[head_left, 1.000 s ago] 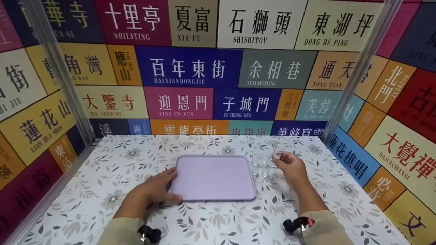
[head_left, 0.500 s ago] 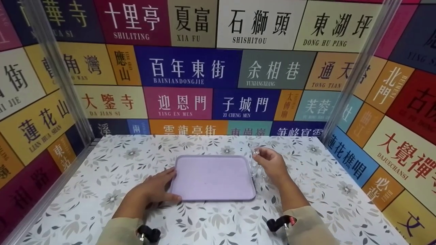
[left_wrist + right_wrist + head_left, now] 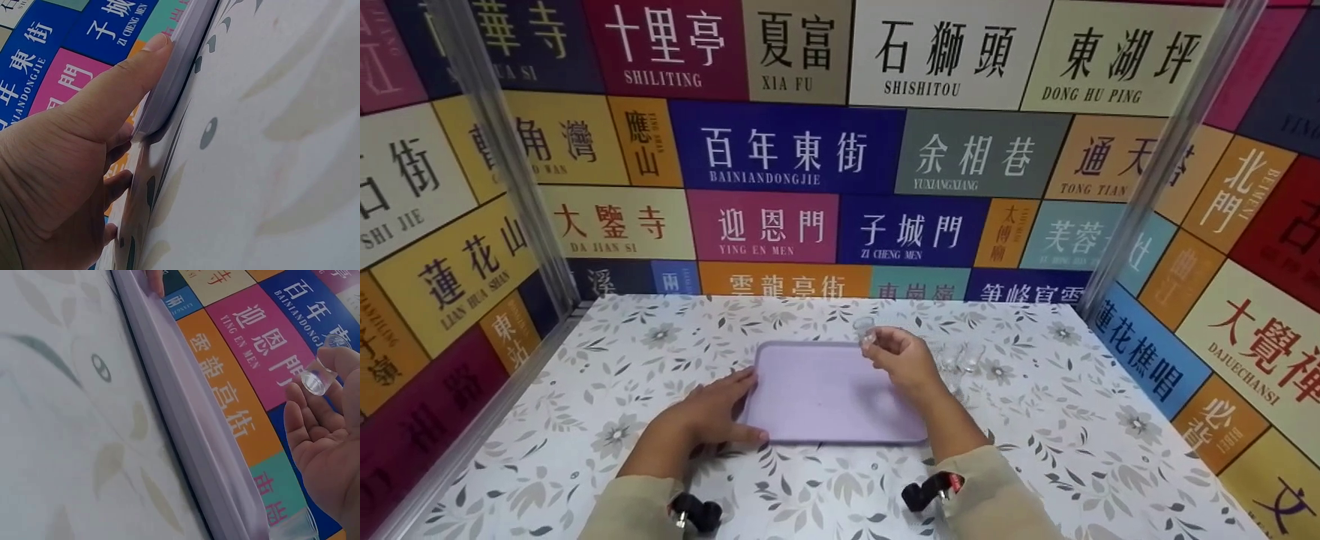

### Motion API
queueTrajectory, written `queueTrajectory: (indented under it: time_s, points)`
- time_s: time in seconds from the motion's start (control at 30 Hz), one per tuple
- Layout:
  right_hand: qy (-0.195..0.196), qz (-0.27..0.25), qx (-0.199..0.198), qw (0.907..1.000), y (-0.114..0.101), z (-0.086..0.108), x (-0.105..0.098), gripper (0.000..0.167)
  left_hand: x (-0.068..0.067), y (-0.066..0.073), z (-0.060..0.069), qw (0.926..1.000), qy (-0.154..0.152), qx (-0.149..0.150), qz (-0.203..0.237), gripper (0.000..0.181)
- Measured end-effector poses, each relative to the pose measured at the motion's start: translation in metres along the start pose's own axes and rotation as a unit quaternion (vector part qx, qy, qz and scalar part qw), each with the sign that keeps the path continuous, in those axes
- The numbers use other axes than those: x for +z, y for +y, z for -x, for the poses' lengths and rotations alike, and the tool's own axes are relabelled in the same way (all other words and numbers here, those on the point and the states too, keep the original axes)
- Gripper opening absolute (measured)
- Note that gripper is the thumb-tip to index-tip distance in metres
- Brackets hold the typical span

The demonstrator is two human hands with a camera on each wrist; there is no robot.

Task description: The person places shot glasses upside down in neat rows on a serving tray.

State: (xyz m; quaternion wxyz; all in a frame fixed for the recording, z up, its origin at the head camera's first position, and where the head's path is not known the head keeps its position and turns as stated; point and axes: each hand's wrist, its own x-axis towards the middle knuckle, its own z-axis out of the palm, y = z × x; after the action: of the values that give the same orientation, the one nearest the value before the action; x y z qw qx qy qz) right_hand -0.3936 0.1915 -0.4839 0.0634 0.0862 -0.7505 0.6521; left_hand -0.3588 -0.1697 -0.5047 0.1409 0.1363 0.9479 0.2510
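A lilac rectangular tray [image 3: 817, 405] lies flat on the table. My left hand [image 3: 712, 412] rests at its left end, the fingers along the side and the thumb at the near corner. In the left wrist view the thumb [image 3: 135, 70] lies straight against the tray's rim [image 3: 177, 73]. Above the far right part of the tray, my right hand [image 3: 907, 367] pinches a small clear shot glass [image 3: 864, 327] between thumb and fingers. The right wrist view shows that glass [image 3: 319, 378] raised clear of the tray, its thick base towards the camera.
Several more clear glasses [image 3: 971, 358] stand right of the tray, partly hidden behind the right forearm. One glass [image 3: 298, 527] shows by the tray's end in the right wrist view. A leaf-patterned cloth [image 3: 825, 495] covers the table; walls with lettered panels [image 3: 787, 150] enclose it.
My right hand has carried the shot glass leftward, from among the other glasses to over the tray. My left hand stays at the tray's left end. The view has shifted slightly.
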Motion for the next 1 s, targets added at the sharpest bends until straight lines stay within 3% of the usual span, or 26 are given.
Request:
queueTrajectory:
  time_s: [0.23,0.43,0.6,0.83,1.0]
  points:
    - [-0.017,0.013,-0.013,0.9997,0.001,-0.003,0.030,0.033,0.004,0.001,-0.002,1.0000,0.001,0.005,-0.001,0.122]
    - [-0.029,0.021,-0.023,0.9991,-0.003,-0.004,0.056,0.035,0.003,0.002,-0.002,0.9999,0.002,-0.009,0.008,0.122]
    - [-0.038,0.012,-0.021,0.9990,-0.003,-0.004,0.075,0.033,0.002,0.003,-0.003,1.0000,-0.001,0.003,-0.003,0.122]
    - [-0.058,0.035,-0.028,0.9973,-0.002,-0.003,0.095,0.037,-0.001,0.002,-0.005,0.9999,-0.008,-0.007,-0.007,0.123]
    - [-0.088,0.038,-0.041,0.9946,-0.001,0.001,0.105,0.037,-0.002,-0.001,-0.005,0.9999,-0.003,0.007,-0.009,0.124]
